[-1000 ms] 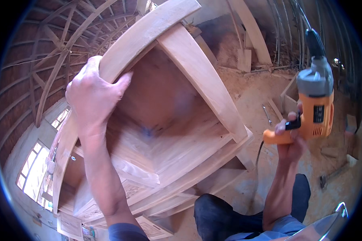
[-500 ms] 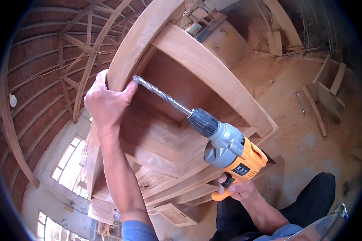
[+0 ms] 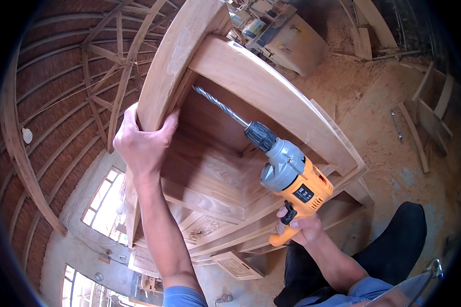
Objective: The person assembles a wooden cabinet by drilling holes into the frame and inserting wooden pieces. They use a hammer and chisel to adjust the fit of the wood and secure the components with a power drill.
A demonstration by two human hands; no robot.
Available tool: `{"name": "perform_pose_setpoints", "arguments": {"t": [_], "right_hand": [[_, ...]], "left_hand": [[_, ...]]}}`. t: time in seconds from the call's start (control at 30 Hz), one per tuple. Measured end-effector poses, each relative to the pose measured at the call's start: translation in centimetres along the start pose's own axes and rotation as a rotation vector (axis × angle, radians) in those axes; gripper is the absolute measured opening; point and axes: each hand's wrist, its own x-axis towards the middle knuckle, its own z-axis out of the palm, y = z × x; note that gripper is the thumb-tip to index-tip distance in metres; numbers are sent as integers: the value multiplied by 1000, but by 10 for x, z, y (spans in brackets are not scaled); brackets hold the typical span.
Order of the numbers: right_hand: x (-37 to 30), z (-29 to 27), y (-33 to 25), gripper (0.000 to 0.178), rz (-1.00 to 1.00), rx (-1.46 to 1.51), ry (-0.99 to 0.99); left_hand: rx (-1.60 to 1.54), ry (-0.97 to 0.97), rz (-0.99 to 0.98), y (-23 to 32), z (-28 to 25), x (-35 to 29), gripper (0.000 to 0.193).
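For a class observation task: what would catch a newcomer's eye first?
The orange-and-grey power drill, held by the right hand just right of centre, its twist bit pointing up-left. Further left, the left hand grips the frame of the pale wooden cabinet. Curved roof timbers fill the upper left.

Worn on the person's head as the left of a fisheye pair, the camera looks down and forward at close range over the left hand (image 3: pixel 144 144) and right hand (image 3: pixel 303 226) into the wooden cabinet (image 3: pixel 271 89), wide enough to catch roof beams (image 3: pixel 126 71) leftward and floor (image 3: pixel 371 110) rightward.
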Motion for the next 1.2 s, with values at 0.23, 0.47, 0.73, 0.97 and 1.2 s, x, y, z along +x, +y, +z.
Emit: {"name": "perform_pose_setpoints", "arguments": {"t": [0.23, 0.47, 0.73, 0.97, 1.2], "right_hand": [[6, -6, -2, 62, 22, -29, -23], [7, -6, 1, 60, 36, -18, -15], [7, -8, 8, 61, 34, -8, -23], [17, -4, 6, 63, 21, -34, -44], [29, -11, -11, 58, 50, -76, -30]], "left_hand": [[-8, 6, -7, -1, 2, -2, 55], [3, 15, 4, 1, 2, -3, 55], [-11, 14, 11, 0, 2, -2, 54], [-15, 16, 9, -1, 3, -2, 54], [14, 24, 16, -2, 2, -3, 53]]}}
